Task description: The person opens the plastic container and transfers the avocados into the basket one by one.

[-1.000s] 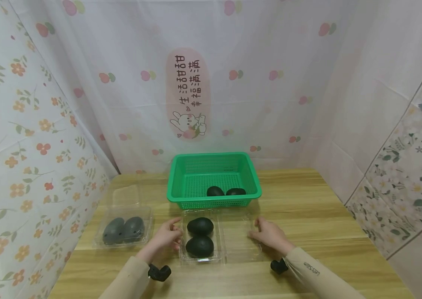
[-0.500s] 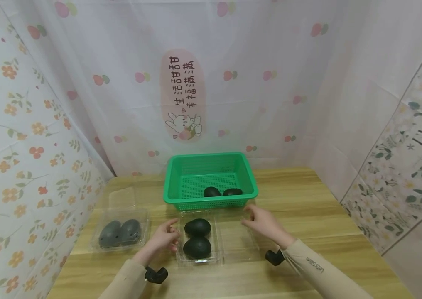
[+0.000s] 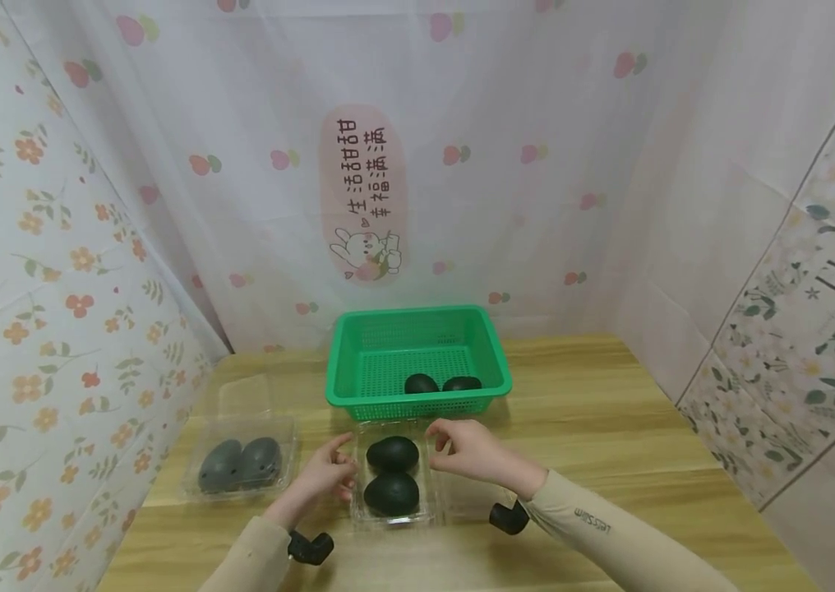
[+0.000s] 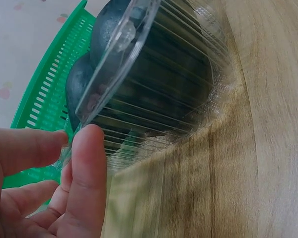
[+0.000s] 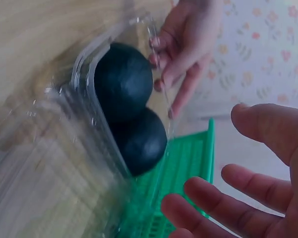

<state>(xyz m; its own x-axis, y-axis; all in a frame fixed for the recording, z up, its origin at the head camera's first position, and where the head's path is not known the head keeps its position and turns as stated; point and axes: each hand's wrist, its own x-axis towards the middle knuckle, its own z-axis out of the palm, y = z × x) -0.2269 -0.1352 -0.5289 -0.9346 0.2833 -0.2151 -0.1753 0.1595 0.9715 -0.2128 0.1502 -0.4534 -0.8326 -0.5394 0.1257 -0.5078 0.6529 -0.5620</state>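
Observation:
In the head view, two dark avocados (image 3: 392, 495) lie one behind the other in a clear plastic clamshell box (image 3: 394, 520). Its transparent lid (image 3: 468, 501) is folded out flat to the right. At the box's left side is my left hand (image 3: 327, 475); the left wrist view shows its thumb and a finger (image 4: 88, 163) pinching the rim. My right hand (image 3: 475, 452) hovers over the lid near the box's right edge. In the right wrist view its fingers (image 5: 228, 206) are spread apart, bent a little, and hold nothing.
A green basket (image 3: 417, 404) stands behind the box, with two dark avocados (image 3: 421, 383) in its front right part. Farther left, another clear box (image 3: 240, 492) with its lid raised holds two avocados (image 3: 260, 460). A patterned curtain (image 3: 536, 230) hangs behind the wooden table (image 3: 580, 395).
My right hand has left the lid's outer right edge, going first to its back corner, then left toward the box. My left hand keeps its place at the rim.

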